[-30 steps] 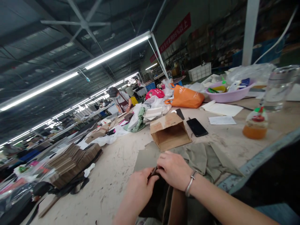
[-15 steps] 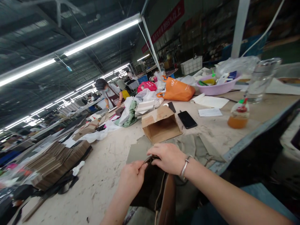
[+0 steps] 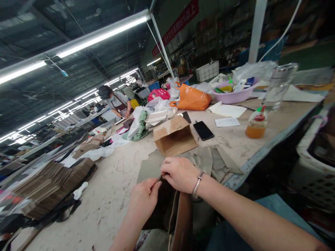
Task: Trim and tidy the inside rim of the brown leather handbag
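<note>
A brown bag [image 3: 184,221] with a dark inside hangs at the table's near edge, low in the view. My left hand [image 3: 145,194] is closed, pinching the bag's upper edge between thumb and fingers. Close beside it, my right hand [image 3: 180,173] also pinches that edge, its fingertips partly hidden. A bracelet circles the right wrist. Grey-green fabric [image 3: 206,162] lies creased on the table beyond my hands. Behind it an open cardboard box [image 3: 172,134] rests on its side.
A phone [image 3: 203,130], a small bottle of amber liquid [image 3: 256,126], a clear glass bottle [image 3: 278,89], a purple basin [image 3: 234,94] and an orange bag [image 3: 193,98] stand on the right. Stacked brown pieces [image 3: 52,186] lie left. A co-worker [image 3: 117,103] stands farther off.
My hands have come closer together along the bag's edge, and the right fingers have closed more tightly. The whole view has shifted slightly, showing more of the white basket at right.
</note>
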A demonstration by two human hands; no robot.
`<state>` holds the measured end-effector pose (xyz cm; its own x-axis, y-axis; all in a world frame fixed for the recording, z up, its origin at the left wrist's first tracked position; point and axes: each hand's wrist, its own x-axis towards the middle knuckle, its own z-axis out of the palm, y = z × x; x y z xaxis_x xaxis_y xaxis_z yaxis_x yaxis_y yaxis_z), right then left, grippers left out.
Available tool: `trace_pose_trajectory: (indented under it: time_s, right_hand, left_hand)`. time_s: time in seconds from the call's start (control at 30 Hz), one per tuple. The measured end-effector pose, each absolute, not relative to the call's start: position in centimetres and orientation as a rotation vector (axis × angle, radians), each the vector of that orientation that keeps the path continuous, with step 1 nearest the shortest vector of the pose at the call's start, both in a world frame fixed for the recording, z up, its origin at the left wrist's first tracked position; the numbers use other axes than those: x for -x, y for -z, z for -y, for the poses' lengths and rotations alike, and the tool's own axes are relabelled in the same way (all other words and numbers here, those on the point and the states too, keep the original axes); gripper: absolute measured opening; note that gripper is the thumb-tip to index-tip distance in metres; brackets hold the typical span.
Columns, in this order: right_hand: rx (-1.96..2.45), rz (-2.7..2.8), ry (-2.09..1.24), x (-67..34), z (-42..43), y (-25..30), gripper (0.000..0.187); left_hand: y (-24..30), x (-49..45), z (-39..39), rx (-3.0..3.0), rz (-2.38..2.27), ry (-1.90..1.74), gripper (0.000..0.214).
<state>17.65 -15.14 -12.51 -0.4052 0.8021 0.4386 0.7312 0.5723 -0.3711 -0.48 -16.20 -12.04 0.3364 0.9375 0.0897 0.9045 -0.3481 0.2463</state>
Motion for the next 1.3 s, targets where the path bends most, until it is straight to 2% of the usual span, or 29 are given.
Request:
trace_pose_trajectory:
  time_s: [0.3, 0.43, 0.6, 0.73, 0.8, 0.87, 0.97, 1.07, 1.17, 1.3]
  right_hand:
    - [1.255, 2.187, -0.117, -17.2, 15.5, 12.5, 0.011]
    - [1.257, 2.204, -0.123, -17.1, 15.5, 12.5, 0.011]
    - [1.251, 2.195, -0.202, -17.6, 15.4, 12.2, 0.007]
    - [1.22, 2.17, -0.399, -18.7, 15.2, 11.9, 0.047]
    - [1.216, 2.178, -0.437, -19.1, 15.2, 11.9, 0.06]
    - [1.235, 2.211, -0.398, -19.3, 15.2, 12.0, 0.055]
    - [1.248, 2.296, -0.289, -19.3, 15.1, 12.2, 0.031]
    - [1.26, 2.329, -0.234, -19.2, 15.0, 12.2, 0.019]
    - [1.26, 2.305, -0.285, -19.4, 14.9, 12.3, 0.023]
    - [1.237, 2.231, -0.354, -19.6, 14.8, 12.4, 0.043]
  left_hand:
    - [11.5, 0.2, 16.2, -2.441, -1.695, -0.25, 0.027]
    - [10.5, -0.1, 16.1, -2.406, -1.668, -0.143, 0.016]
    - [10.9, -0.4, 15.7, -2.438, -1.675, -0.187, 0.026]
    - [11.4, -0.4, 15.5, -2.439, -1.711, -0.239, 0.026]
    - [11.4, -0.4, 15.3, -2.442, -1.701, -0.224, 0.026]
    - [11.3, -0.4, 15.1, -2.462, -1.692, -0.177, 0.024]
    - [10.9, -0.4, 14.8, -2.485, -1.652, -0.102, 0.022]
    - [10.7, -0.4, 14.8, -2.492, -1.589, -0.104, 0.025]
    - [10.9, -0.5, 15.0, -2.568, -1.655, -0.062, 0.029]
    - [11.4, -0.7, 14.6, -2.634, -1.817, 0.029, 0.031]
